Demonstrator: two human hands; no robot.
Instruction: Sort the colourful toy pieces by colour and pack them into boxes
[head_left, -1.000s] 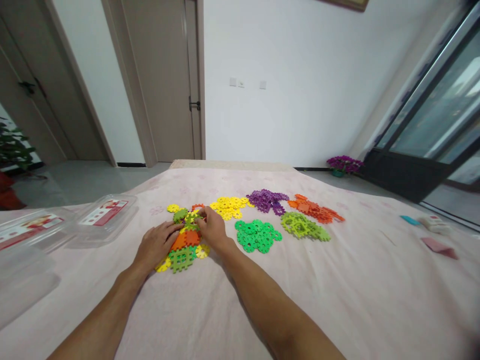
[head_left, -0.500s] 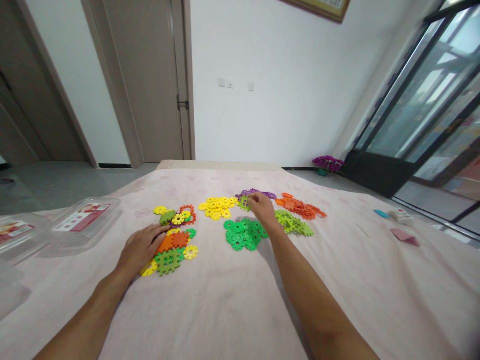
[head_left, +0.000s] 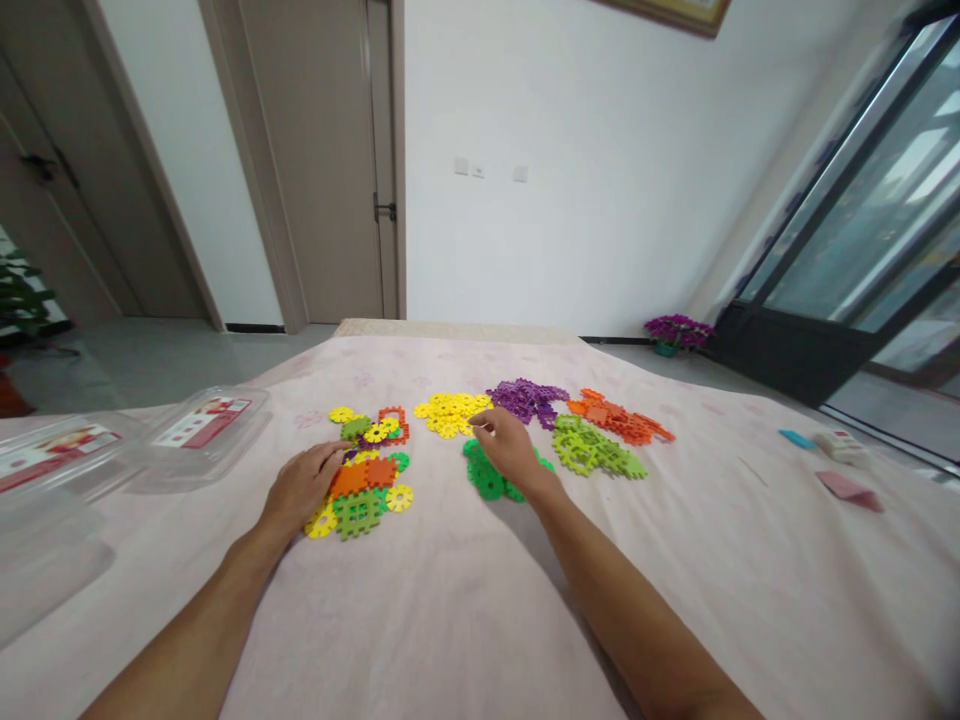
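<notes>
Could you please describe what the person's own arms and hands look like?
The left hand and right hand wear no gloves. The left forearm and right forearm are bare, with no sleeve, watch or bracelet showing.

No wording can be read — the red-and-white labels on the clear plastic containers bear print too small, as does the white item at right.
</notes>
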